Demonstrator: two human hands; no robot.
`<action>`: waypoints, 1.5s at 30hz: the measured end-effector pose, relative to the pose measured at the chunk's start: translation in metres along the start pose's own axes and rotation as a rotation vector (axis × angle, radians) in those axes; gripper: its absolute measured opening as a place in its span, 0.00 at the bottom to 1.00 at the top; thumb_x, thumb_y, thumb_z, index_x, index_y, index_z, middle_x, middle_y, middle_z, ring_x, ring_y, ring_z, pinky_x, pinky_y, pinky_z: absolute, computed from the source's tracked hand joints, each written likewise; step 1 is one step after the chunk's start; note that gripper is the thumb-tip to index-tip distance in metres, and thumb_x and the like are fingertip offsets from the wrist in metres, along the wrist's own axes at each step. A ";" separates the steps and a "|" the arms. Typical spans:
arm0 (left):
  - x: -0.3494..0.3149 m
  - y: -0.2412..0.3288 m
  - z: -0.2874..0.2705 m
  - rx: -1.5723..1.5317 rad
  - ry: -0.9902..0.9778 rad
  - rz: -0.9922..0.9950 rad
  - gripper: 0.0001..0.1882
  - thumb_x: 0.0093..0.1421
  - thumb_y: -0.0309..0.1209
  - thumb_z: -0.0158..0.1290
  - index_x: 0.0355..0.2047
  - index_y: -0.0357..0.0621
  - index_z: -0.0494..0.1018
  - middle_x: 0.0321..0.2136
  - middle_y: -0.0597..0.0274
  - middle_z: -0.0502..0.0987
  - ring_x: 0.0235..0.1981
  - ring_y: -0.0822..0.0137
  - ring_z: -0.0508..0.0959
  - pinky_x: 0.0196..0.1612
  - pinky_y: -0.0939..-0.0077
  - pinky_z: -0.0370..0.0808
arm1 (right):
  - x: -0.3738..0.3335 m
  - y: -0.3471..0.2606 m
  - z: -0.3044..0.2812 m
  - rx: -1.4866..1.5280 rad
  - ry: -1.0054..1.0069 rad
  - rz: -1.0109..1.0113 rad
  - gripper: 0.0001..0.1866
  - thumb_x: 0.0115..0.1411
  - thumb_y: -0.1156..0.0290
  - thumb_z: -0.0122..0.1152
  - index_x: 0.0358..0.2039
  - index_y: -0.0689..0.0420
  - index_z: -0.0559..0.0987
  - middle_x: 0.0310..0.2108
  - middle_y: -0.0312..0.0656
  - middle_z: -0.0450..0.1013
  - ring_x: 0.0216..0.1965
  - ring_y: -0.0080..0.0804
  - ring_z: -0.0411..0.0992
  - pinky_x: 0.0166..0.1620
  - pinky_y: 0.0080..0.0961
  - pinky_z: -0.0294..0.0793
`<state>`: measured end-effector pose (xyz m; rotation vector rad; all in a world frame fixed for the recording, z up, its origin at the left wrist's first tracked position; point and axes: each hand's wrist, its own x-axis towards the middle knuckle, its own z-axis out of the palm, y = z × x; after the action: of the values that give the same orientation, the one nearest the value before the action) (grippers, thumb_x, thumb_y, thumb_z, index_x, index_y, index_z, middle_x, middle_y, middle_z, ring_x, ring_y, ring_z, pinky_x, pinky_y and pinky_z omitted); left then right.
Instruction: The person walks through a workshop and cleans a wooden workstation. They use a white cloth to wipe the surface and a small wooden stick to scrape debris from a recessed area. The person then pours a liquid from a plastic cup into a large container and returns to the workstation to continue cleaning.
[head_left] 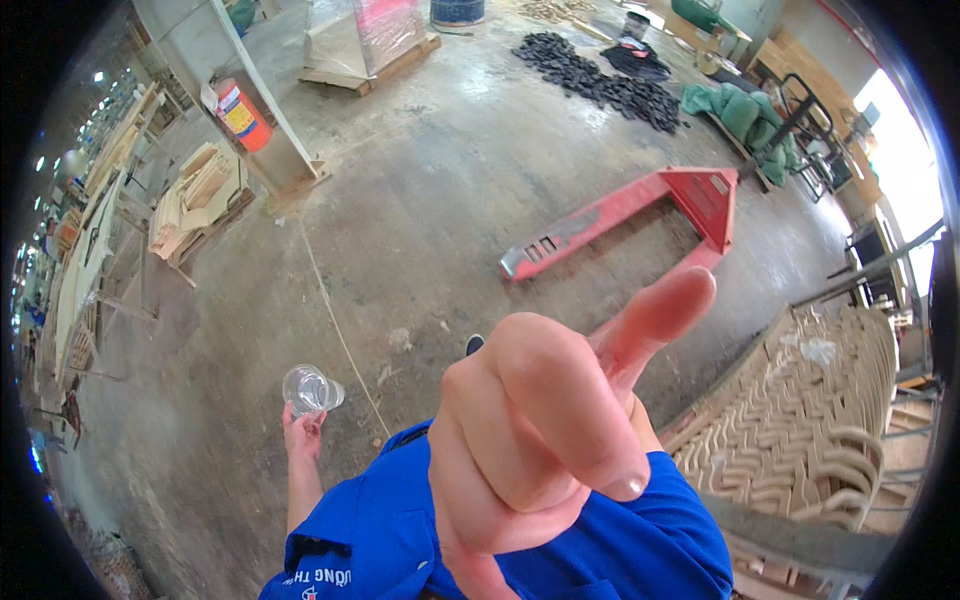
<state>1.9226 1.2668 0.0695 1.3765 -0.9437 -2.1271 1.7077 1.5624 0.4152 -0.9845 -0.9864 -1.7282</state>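
My left hand (302, 436), low at the left beside my body, is closed around a clear plastic cup (311, 391). The cup is see-through, with its round mouth tilted toward the camera. My right hand (530, 420) is raised very near the camera and covers much of the middle. Its thumb sticks out to the upper right, apart from the bent forefinger, whose tip points down. The other fingers are partly folded and overlap. Nothing shows between the thumb and forefinger, though the palm is largely hidden. My blue shirt (390, 550) fills the lower edge.
A red pallet jack (600, 215) stands ahead to the right. Curved wooden parts (800, 420) are stacked at the right. A fire extinguisher (243, 115) hangs on a pillar at the left, near stacked boards (200, 195). Black pieces (600, 85) lie heaped on the far floor.
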 end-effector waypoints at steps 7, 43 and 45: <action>0.116 0.068 0.130 0.014 0.124 0.008 0.36 0.51 0.16 0.41 0.58 0.63 0.50 0.46 0.43 0.65 0.32 0.49 0.77 0.16 0.89 0.68 | 0.094 -0.133 -0.129 0.169 0.124 -0.053 0.47 0.39 0.23 0.41 0.26 0.65 0.70 0.12 0.31 0.60 0.14 0.20 0.59 0.31 0.45 0.76; 0.877 0.435 0.714 -0.064 0.142 -0.039 0.35 0.51 0.17 0.41 0.58 0.62 0.50 0.40 0.49 0.71 0.30 0.54 0.78 0.20 0.85 0.70 | 0.522 -0.780 -0.890 0.069 0.297 0.156 0.48 0.38 0.22 0.42 0.26 0.65 0.71 0.11 0.30 0.58 0.13 0.20 0.58 0.33 0.49 0.74; 0.917 0.453 0.740 -0.092 0.156 -0.049 0.36 0.51 0.17 0.41 0.58 0.62 0.49 0.39 0.49 0.71 0.30 0.54 0.78 0.20 0.86 0.68 | 0.546 -0.805 -0.941 0.079 0.311 0.181 0.48 0.38 0.22 0.42 0.26 0.64 0.71 0.11 0.29 0.57 0.13 0.20 0.58 0.33 0.49 0.73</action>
<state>0.8684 0.5723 0.0429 1.5087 -0.7498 -2.0369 0.6078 0.7740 0.4021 -0.7046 -0.7359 -1.6178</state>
